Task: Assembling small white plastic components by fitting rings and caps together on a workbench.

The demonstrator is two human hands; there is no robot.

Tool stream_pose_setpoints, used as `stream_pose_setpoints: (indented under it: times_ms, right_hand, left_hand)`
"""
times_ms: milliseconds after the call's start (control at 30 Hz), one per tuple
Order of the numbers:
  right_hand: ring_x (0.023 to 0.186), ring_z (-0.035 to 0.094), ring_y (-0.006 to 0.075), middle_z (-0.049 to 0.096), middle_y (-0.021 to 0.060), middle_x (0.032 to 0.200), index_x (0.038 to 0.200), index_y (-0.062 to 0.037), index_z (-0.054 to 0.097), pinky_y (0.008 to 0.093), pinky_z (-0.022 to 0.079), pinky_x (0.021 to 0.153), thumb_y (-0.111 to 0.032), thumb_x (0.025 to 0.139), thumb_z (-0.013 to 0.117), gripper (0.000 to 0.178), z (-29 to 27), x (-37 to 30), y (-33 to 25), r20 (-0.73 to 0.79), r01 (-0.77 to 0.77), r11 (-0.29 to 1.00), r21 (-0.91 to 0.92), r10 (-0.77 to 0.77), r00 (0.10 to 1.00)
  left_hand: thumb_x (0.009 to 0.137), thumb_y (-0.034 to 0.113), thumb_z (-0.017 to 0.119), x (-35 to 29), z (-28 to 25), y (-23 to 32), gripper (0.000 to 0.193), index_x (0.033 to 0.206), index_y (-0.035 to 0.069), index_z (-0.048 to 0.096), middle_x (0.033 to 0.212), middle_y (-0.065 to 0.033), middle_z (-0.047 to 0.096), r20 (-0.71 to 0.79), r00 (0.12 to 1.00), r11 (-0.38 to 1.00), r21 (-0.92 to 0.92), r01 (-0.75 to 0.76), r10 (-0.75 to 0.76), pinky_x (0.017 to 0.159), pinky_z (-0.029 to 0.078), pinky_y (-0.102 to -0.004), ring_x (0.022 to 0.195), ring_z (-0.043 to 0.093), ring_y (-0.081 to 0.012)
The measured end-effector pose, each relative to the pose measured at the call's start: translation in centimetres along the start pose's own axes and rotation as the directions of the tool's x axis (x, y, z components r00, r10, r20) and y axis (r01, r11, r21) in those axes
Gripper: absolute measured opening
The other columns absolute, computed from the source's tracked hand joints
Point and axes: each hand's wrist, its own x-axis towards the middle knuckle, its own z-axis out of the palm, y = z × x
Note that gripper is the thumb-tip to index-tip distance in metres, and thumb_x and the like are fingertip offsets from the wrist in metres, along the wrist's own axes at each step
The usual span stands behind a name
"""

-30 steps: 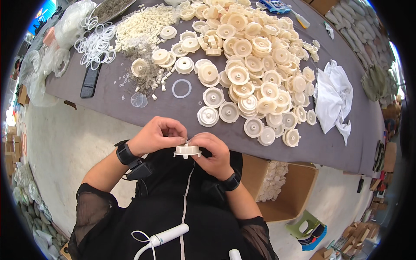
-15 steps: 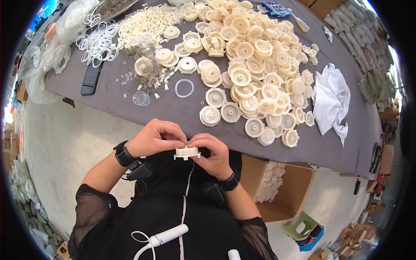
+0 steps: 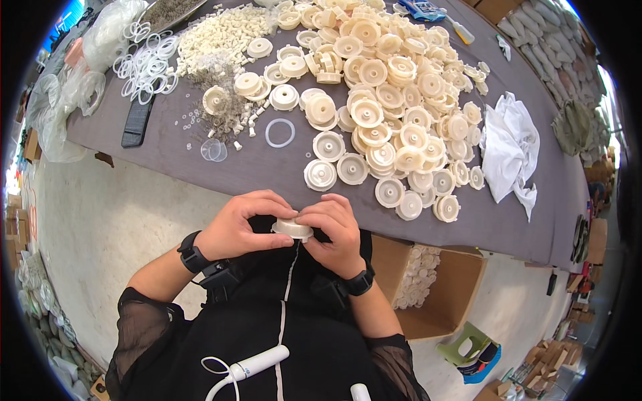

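A round cream plastic cap [image 3: 292, 228] with small tabs round its rim is held just in front of the table edge, over my lap. My left hand [image 3: 251, 224] grips its left side, thumb low and fingers on top. From the right, my right hand [image 3: 334, 234] closes on the same cap, its fingertips meeting the left ones over the top. Whatever lies under the fingertips is hidden. Beyond my hands, a large heap of similar cream caps [image 3: 401, 87] covers the middle of the table, with a few loose ones [image 3: 320, 174] nearest my right hand.
On the grey-covered table [image 3: 200, 157] lie white rings [image 3: 150, 63], small cream plugs [image 3: 221, 37], thin metal springs [image 3: 224, 110], a single clear ring [image 3: 280, 133], a black phone [image 3: 138, 122] and a white cloth [image 3: 511, 150]. Below stands a cardboard box [image 3: 455, 287] holding white parts.
The fingertips have gone from pinching at the cap's centre to lying across its top. My left fingers have spread over it, and the cap sits slightly tilted.
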Motion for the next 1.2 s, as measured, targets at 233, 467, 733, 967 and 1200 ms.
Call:
stream_pose_setpoints:
  times_ms: [233,467,733,967,1200]
  right_hand:
    - [0.080,0.060,0.0216,0.064,0.0032,0.084,0.086,-0.0080,0.061,0.0405,0.045,0.083,0.002,0.058,0.068,0.031,-0.1,0.1,-0.6,-0.091,0.066,0.993,-0.096,-0.075,0.993]
    - [0.079,0.058,0.0248,0.060,0.0060,0.086,0.089,-0.0067,0.059,0.0374,0.047,0.076,0.002,0.057,0.070,0.035,-0.3,-0.3,0.0,-0.071,0.114,0.992,-0.056,-0.118,0.990]
    - [0.086,0.058,0.0199,0.058,0.0066,0.098,0.114,0.0017,0.050,0.0306,0.049,0.074,-0.008,0.081,0.069,0.039,-4.1,0.8,1.7,-0.312,-0.529,0.739,0.417,0.663,0.681]
    - [0.125,0.042,0.0276,0.034,0.0165,0.141,0.142,0.0022,0.023,0.0389,0.036,0.100,-0.007,0.086,0.061,0.068,-6.6,1.1,3.7,-0.545,-0.382,0.887,0.259,0.461,0.701]
    - [0.118,0.045,0.0284,0.044,0.0169,0.133,0.131,0.0033,0.040,0.0379,0.038,0.096,-0.003,0.082,0.059,0.053,-3.3,0.1,3.0,-0.541,-0.360,0.924,-0.131,0.238,0.807]
  left_hand:
    - [0.066,0.017,0.081,0.0,0.6,-0.1,0.033,0.093,0.007,0.066,0.093,-0.0066,0.064,-0.080,0.936,0.892,0.341,-0.298,0.343,0.084,0.041,-0.0334,0.087,0.060,-0.0210]
    - [0.068,0.017,0.079,0.4,1.3,-0.6,0.035,0.095,0.005,0.060,0.096,-0.0075,0.060,-0.037,0.941,0.892,0.332,-0.306,0.336,0.083,0.042,-0.0344,0.090,0.056,-0.0240]
    - [0.080,0.015,0.067,4.2,-0.6,-2.1,0.029,0.105,0.004,0.057,0.100,-0.0091,0.056,-0.101,0.989,0.943,0.325,-0.071,0.109,0.081,0.046,-0.0328,0.088,0.059,-0.0218]
    - [0.076,0.007,0.065,6.3,-3.2,-3.4,0.028,0.104,0.006,0.059,0.103,-0.0109,0.057,-0.222,0.935,0.648,0.761,-0.010,0.275,0.081,0.046,-0.0380,0.094,0.057,-0.0299]
    - [0.076,0.004,0.061,9.0,-8.5,-5.2,0.026,0.101,0.006,0.061,0.094,-0.0113,0.056,-0.351,0.884,0.417,0.885,0.206,0.309,0.076,0.045,-0.0401,0.089,0.056,-0.0302]
